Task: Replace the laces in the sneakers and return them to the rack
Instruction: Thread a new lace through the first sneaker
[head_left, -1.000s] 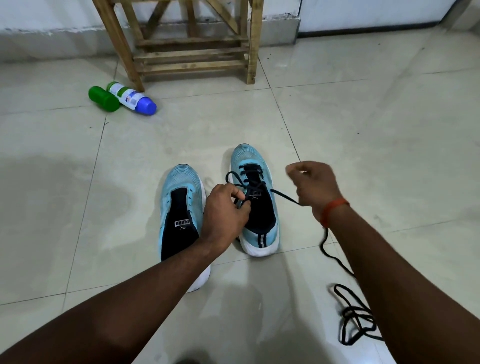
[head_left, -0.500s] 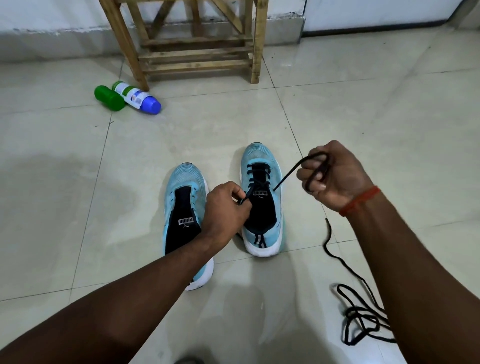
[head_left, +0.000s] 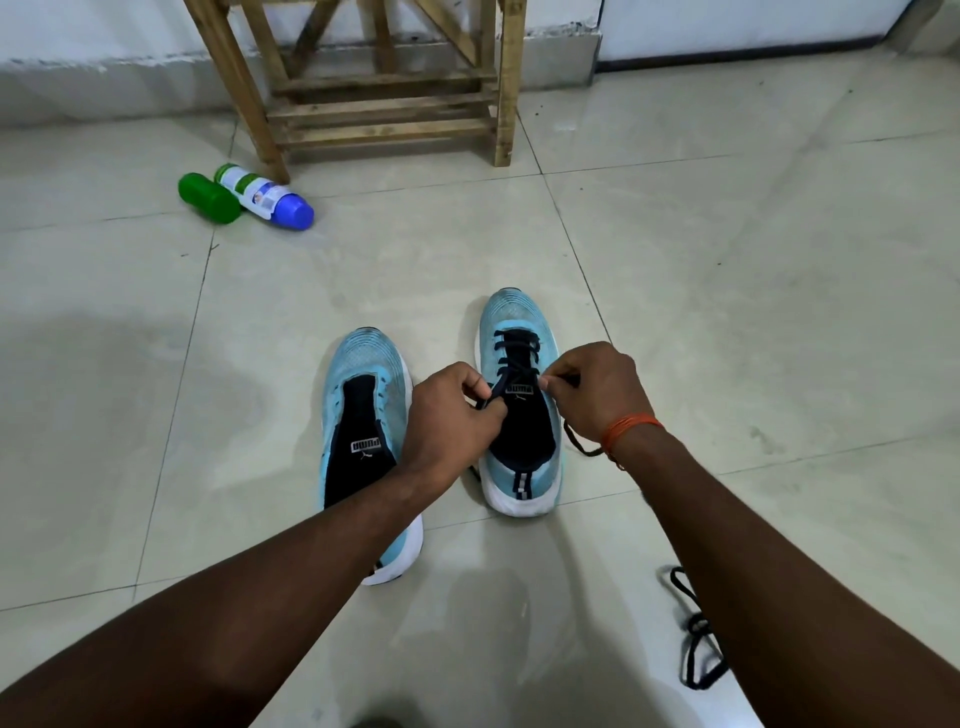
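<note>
Two light-blue sneakers stand side by side on the tiled floor. The left sneaker (head_left: 363, 415) has no lace in it. The right sneaker (head_left: 519, 338) carries a black lace (head_left: 511, 358) crossed through its front eyelets. My left hand (head_left: 452, 415) pinches one end of that lace over the tongue. My right hand (head_left: 597, 389) pinches the other strand at the shoe's right eyelets; the strand trails out under my wrist. A second black lace (head_left: 698, 644) lies bunched on the floor at the right, partly behind my right forearm. The wooden rack (head_left: 384, 109) stands at the back against the wall.
A green bottle (head_left: 208, 197) and a white bottle with a blue cap (head_left: 265, 200) lie on the floor by the rack's front left leg. A white wall runs behind, and a doorway threshold (head_left: 727, 57) is at the back right.
My right hand came down from its raised pull at the right and now meets the shoe's eyelets. The lace strand it held taut has gone slack. My left hand stayed over the tongue.
</note>
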